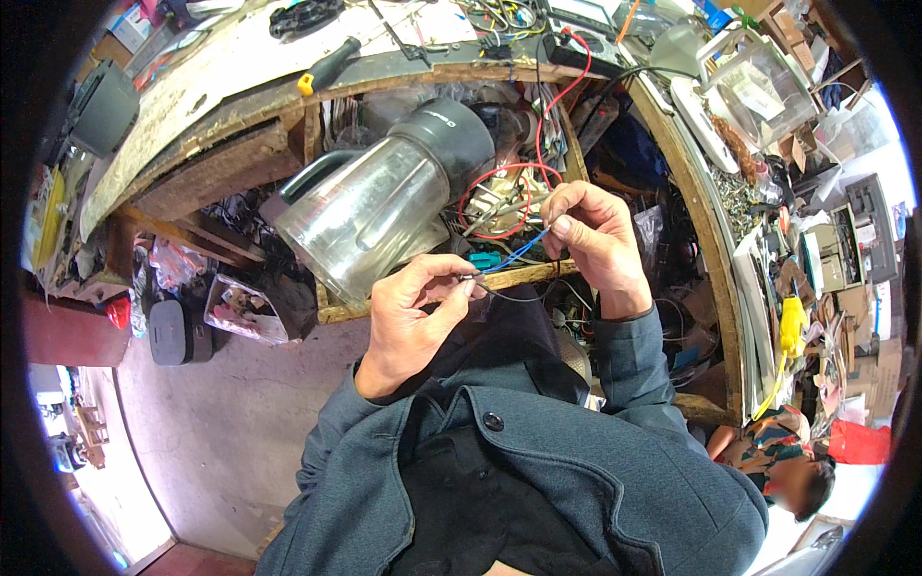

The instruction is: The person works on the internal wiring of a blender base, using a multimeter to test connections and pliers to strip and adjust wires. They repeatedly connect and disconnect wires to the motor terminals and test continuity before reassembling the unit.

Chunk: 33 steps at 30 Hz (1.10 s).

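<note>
Between my two hands, blue insulated wires (520, 252) run slantwise over an open wooden drawer. My left hand (412, 315) pinches a small dark piece at their lower end with thumb and forefinger; a thin black lead (508, 296) trails from there. My right hand (596, 234) grips the upper end of the wires between thumb and fingertips, which hide the tip. A red test lead (542, 133) loops down from a meter (583, 50) on the bench to near my right hand. A clear blender jar (374, 205) with a dark base lies tilted left of my hands.
The drawer's wooden front edge (536, 273) passes beneath the wires. A black-and-yellow-handled screwdriver (329, 68) lies at the bench edge. A side bench (666, 137) piled with parts runs along the right. Another person (771, 450) is at the lower right. A litter-filled box (248, 309) stands left.
</note>
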{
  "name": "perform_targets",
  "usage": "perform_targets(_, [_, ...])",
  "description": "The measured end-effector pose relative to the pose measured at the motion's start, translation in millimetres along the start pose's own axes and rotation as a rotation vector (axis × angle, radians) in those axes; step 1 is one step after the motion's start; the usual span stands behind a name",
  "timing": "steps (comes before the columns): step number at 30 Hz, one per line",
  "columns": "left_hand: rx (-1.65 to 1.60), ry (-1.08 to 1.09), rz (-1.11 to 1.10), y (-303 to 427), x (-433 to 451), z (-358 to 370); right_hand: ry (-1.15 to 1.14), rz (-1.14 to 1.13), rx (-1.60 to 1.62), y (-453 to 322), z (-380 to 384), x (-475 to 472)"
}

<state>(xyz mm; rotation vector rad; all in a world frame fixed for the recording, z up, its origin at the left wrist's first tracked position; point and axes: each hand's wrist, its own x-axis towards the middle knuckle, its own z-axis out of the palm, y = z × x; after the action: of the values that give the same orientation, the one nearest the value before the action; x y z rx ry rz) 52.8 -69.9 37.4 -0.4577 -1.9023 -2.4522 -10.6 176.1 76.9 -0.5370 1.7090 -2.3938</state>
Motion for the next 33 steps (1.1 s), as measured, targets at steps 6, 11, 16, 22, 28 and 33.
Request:
perform_targets(6, [0.229,0.069,0.042,8.8,1.3,1.4,0.044,0.017,0.013,5.7,-2.8,3.3])
perform_targets(11, [0.336,0.122,0.059,11.3,0.7,1.4,0.07,0.036,0.015,3.8,1.9,5.6])
perform_targets(16, [0.377,0.128,0.061,8.5,7.0,2.4,0.071,0.033,-0.049,0.4,1.4,10.9])
perform_targets(22, [-0.036,0.066,-0.041,-23.5,16.8,7.9,0.011,0.017,-0.127,-17.8,3.1,37.6])
perform_targets(28, [-0.186,0.049,-0.006,-37.7,26.1,17.7,0.128,-0.215,-0.764,-34.2,2.2,115.0])
perform_targets(33, [-0.155,0.051,-0.049,-36.2,27.9,18.2,0.082,-0.552,-1.517,-23.8,0.3,186.7])
